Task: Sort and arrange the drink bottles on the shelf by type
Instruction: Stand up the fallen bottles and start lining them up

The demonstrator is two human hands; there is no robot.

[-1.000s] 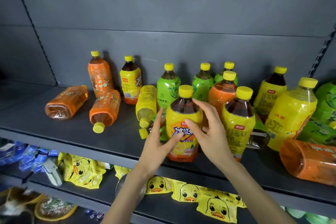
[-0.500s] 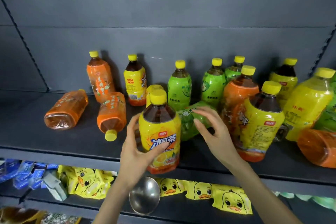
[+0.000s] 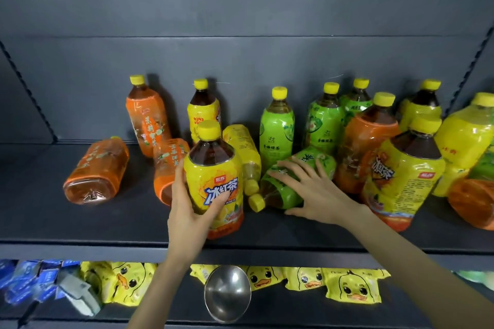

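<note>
The left hand (image 3: 187, 211) grips a yellow-labelled bottle (image 3: 213, 168) of dark tea, fingers curled round its left side and the thumb pressed across the front of the label. The bottle stands upright, or close to it, near the front edge of the dark shelf (image 3: 80, 222); I cannot tell whether its base touches the board. The right hand (image 3: 312, 189) lies spread over a green bottle (image 3: 283, 196) that rests on its side just right of the held one, its yellow cap pointing toward the front. The fingers are straight and fanned across the label and the thumb sits low by the shelf, so the hand rests on the bottle rather than clasping it. Between the two, a second yellow bottle (image 3: 243, 147) lies on its side, cap forward. To the left, one orange bottle (image 3: 99, 173) lies well apart from the group, another (image 3: 168, 165) lies partly behind the left hand, and a third (image 3: 148, 120) stands at the back beside an upright yellow one (image 3: 203, 109). Three green bottles (image 3: 276, 128) stand along the back wall toward the right. Further right, a tall orange bottle (image 3: 366, 147) and a large yellow bottle (image 3: 403, 173) stand close together, with more yellow and orange ones crowded behind them. On the lower shelf lie yellow duck packets (image 3: 347, 286), blue packets (image 3: 26, 280) and a metal bowl (image 3: 227, 294).
</note>
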